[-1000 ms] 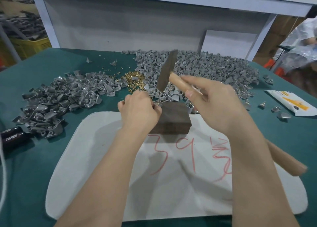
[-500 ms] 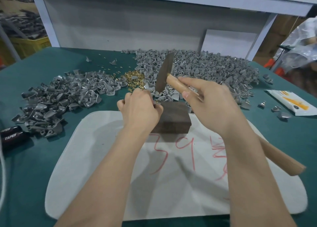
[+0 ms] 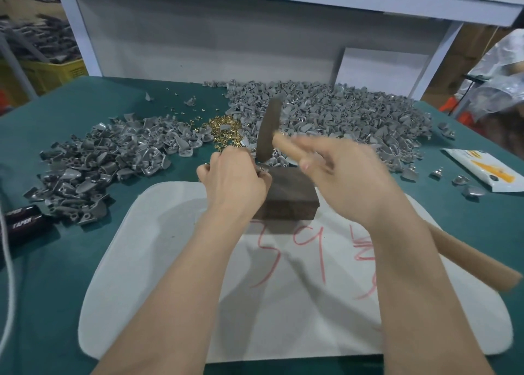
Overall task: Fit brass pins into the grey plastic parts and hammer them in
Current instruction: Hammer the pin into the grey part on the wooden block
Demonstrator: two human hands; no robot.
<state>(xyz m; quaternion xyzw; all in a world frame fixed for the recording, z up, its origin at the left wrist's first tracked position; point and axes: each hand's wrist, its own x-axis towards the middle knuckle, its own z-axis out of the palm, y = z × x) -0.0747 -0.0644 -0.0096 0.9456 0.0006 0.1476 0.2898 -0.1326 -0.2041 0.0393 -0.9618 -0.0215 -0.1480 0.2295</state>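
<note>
My left hand [image 3: 232, 181] holds a small grey plastic part [image 3: 262, 168] against the far left corner of a dark wooden block [image 3: 286, 196]; the part is mostly hidden by my fingers. My right hand [image 3: 340, 173] grips the wooden handle of a hammer [image 3: 268, 132], whose dark head hangs just above the part, blurred by motion. A little heap of brass pins [image 3: 224, 130] lies beyond my left hand. Grey plastic parts form a big pile [image 3: 340, 119] at the back right and another pile [image 3: 107, 159] on the left.
The block stands on a white mat [image 3: 170, 261] with red writing, on a green table [image 3: 71, 105]. A black roll marked TAPER [image 3: 25, 218] lies at the left edge. A white and yellow packet [image 3: 487, 170] and a few loose parts lie at the right.
The hammer head has dropped from raised toward the part at the block's corner. My left hand has stayed at the block.
</note>
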